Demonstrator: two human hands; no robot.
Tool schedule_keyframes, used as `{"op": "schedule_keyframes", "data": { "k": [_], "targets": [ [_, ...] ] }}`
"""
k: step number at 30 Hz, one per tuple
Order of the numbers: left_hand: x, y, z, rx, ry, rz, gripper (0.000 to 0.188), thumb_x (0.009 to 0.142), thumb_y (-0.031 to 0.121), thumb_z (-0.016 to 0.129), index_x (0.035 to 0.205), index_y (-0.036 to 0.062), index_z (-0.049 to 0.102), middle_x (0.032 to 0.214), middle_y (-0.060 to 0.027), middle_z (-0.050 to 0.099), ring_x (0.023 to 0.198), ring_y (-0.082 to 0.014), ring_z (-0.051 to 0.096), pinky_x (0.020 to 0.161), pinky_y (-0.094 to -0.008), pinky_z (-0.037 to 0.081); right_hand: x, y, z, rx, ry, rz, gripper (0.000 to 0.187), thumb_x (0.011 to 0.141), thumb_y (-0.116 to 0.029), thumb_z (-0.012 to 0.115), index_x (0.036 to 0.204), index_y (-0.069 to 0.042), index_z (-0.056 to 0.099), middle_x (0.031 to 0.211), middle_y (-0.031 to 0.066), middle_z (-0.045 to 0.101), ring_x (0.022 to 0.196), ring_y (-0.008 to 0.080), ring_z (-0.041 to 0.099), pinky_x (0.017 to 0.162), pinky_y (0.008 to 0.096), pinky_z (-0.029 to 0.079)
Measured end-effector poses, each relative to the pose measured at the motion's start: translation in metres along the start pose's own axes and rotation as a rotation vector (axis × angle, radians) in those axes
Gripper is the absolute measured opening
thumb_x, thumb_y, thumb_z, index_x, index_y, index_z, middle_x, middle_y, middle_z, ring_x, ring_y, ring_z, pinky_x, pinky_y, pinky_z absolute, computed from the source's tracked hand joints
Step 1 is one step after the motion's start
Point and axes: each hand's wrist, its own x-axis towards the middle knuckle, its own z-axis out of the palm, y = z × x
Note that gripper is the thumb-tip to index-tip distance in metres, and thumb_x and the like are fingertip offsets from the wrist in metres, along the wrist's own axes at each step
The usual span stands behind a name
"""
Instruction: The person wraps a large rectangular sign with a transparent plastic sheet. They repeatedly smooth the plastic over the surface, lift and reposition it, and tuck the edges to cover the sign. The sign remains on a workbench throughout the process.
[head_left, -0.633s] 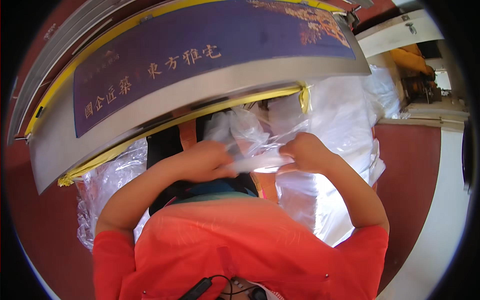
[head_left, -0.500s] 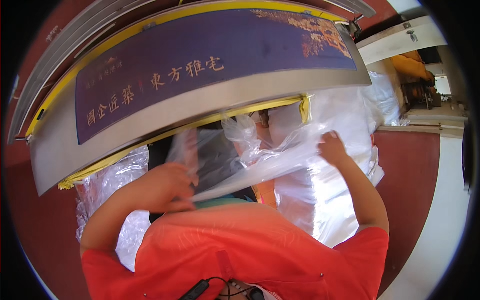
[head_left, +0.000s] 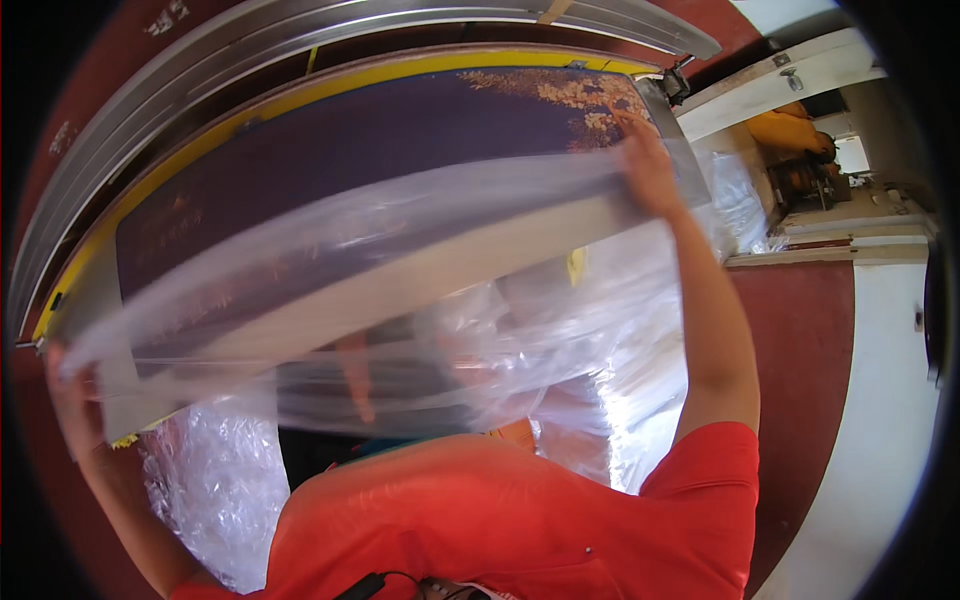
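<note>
A length of clear plastic film (head_left: 400, 215) is stretched wide between my two hands and blurred by motion. Whether it is a single sheet or a bag, I cannot tell. At far left, my left hand (head_left: 74, 395) grips one end beside the table's left corner. My right hand (head_left: 652, 175) pinches the other end over the table's right side, near a flower print. Under the film lies a dark blue mat (head_left: 330, 140) on a metal-topped table (head_left: 668, 115). The film's lower part hangs past the near edge toward my red shirt.
Crumpled clear plastic (head_left: 215, 490) hangs below the table at left. More shiny plastic (head_left: 640, 400) lies at right, in front of me. Silver metal rails (head_left: 400, 28) run behind the table's yellow far edge. A doorway (head_left: 800, 170) at upper right shows an orange object.
Both hands have spread apart and moved forward, my left far to the left. The film, earlier bunched near my body, now spans the mat and the table's near edge.
</note>
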Motion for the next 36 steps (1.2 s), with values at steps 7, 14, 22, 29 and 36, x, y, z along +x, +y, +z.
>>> {"op": "schedule_keyframes", "data": {
  "k": [7, 14, 22, 29, 36],
  "targets": [
    [-0.017, -0.042, 0.037, -0.896, -0.181, -0.074, 0.04, 0.084, 0.02, 0.044, 0.119, 0.0034, 0.036, 0.115, -0.0104, 0.043, 0.113, -0.0204, 0.035, 0.094, -0.0316, 0.028, -0.013, -0.047, -0.043, -0.024, -0.117, 0.551, 0.076, 0.076, -0.059, 0.035, 0.126, -0.004, 0.026, 0.132, 0.0136, 0.023, 0.124, 0.0249, 0.017, 0.097, 0.0441, 0.014],
    [-0.007, 0.017, -0.097, -0.214, 0.828, -0.106, 0.035, 0.086, 0.019, 0.031, 0.115, -0.0001, 0.04, 0.121, -0.0111, 0.039, 0.114, -0.0179, 0.032, 0.092, -0.0262, 0.031, 0.046, -0.153, -0.074, 0.393, -0.122, 0.045, 0.073, 0.076, -0.058, 0.036, 0.122, -0.001, 0.033, 0.129, 0.0163, 0.027, 0.122, 0.0262, 0.021, 0.099, 0.0341, 0.016],
    [-0.009, -0.123, -0.22, 1.311, 0.483, -0.261, 0.03, 0.075, 0.023, 0.054, 0.097, 0.0021, 0.053, 0.098, -0.0113, 0.055, 0.086, -0.0244, 0.054, 0.078, -0.0313, 0.041, 0.035, -0.125, -0.034, 0.043, -0.004, 0.109, 0.058, 0.082, -0.045, 0.038, 0.121, -0.001, 0.036, 0.126, 0.0153, 0.033, 0.119, 0.0273, 0.027, 0.098, 0.0338, 0.018],
    [0.025, -0.132, -0.153, 1.353, 0.367, -0.011, 0.054, 0.082, 0.045, 0.035, 0.127, 0.0158, 0.027, 0.13, -0.0148, 0.025, 0.122, -0.0293, 0.021, 0.095, -0.0473, 0.02, 0.027, -0.1, -0.035, -0.04, -0.02, 0.15, 0.054, 0.085, -0.042, 0.033, 0.127, -0.007, 0.027, 0.13, 0.0127, 0.028, 0.122, 0.0262, 0.021, 0.099, 0.0344, 0.015],
    [0.047, -0.069, -0.072, 1.466, 0.342, 0.199, 0.059, 0.079, 0.041, 0.045, 0.123, 0.0044, 0.03, 0.126, -0.0187, 0.031, 0.119, -0.0312, 0.026, 0.095, -0.0453, 0.02, 0.021, -0.066, -0.018, -0.052, 0.076, 0.105, 0.05, 0.086, -0.039, 0.033, 0.127, -0.011, 0.029, 0.131, 0.0104, 0.027, 0.122, 0.0246, 0.021, 0.099, 0.0341, 0.017]
  ]
}}
